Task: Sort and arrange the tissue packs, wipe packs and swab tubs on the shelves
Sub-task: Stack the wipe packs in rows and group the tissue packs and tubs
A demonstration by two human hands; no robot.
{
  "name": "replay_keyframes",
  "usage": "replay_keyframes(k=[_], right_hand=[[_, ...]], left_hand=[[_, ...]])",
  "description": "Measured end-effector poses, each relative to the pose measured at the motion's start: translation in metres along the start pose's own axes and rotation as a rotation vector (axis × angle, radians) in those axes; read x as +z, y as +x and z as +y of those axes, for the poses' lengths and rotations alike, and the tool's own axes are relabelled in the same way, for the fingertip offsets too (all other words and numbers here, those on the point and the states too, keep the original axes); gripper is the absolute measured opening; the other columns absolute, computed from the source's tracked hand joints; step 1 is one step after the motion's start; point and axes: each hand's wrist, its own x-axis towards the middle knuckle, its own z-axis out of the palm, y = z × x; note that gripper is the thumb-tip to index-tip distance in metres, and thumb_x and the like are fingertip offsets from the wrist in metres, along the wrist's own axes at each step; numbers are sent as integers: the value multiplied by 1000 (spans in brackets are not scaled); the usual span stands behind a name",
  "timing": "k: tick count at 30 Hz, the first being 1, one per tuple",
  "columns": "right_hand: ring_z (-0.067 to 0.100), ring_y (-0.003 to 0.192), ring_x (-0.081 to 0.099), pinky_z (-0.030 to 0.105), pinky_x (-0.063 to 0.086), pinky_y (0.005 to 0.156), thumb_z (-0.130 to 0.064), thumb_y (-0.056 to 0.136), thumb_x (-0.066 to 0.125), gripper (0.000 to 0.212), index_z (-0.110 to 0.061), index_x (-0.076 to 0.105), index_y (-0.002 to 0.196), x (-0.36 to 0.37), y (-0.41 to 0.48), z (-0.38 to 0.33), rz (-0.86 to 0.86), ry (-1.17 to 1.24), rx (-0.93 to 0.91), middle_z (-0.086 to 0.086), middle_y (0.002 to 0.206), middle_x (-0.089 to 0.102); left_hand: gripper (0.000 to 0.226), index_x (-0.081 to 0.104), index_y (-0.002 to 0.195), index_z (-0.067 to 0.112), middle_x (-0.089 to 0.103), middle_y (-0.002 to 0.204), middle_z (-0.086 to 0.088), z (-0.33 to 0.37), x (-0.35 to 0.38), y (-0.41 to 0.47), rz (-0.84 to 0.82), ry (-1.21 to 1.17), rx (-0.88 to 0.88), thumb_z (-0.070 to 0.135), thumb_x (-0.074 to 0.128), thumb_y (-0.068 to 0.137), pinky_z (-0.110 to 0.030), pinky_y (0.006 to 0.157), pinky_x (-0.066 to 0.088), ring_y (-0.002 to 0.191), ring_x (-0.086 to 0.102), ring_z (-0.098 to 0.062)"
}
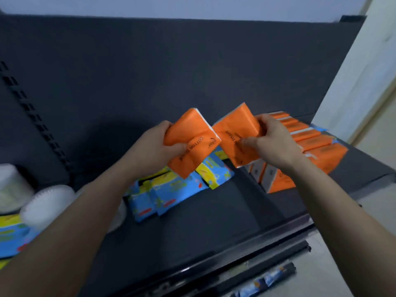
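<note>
Dark grey shelving fills the view: a flat shelf board [225, 211] with a plain back panel [150, 61] rising behind it. Two orange packs are held above the board at mid-frame. The left hand [158, 142] grips the left tissue pack [190, 133], thumb across its front and fingers curled behind; the print on it reads "COTTON TISSUE". The right hand [272, 140] grips the right tissue pack [233, 133] by its right end, fingers curled over it. Both packs are tilted, and their inner corners meet or nearly meet; I cannot tell which.

Just beyond the right hand, a row of orange tissue packs [310, 142] stands on edge along the right part of the board, the packs pressed side by side. Below the held packs, blue and yellow wipe packs [171, 189] lie in a loose, overlapping pile on the board. At the far left stand white swab tubs [49, 202], blurred, with another blue and yellow pack just in front of them.

A slotted upright [32, 112] runs up the left of the panel. A pale wall [364, 82] borders the shelving on the right.
</note>
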Motion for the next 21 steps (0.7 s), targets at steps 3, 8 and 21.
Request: replay_keyframes(k=[3,8,21], right_hand=[[21,80,61,37,50,75,-12,70,74,36,-12,59,102,-34,6,21,-22,59,10,5,90,65],[19,84,65,33,52,78,-13,75,73,34,-14,60,106,-58,10,40,-94,188,41,4,95,67],[11,63,56,17,43,55,-10,75,72,23,-10,60,95,-93,-8,56,-228,10,35,1,78,62]], left_hand=[[26,51,103,22,57,82,9,22,29,1,-18,5,-20,22,66,82,-8,54,40,67,53,-1],[35,53,113,18,63,95,1,42,54,-5,-71,25,-70,24,67,82,-33,76,51,83,61,-15],[32,55,101,16,60,90,0,48,86,1,-276,114,-23,24,74,76,-25,64,45,75,57,-11]])
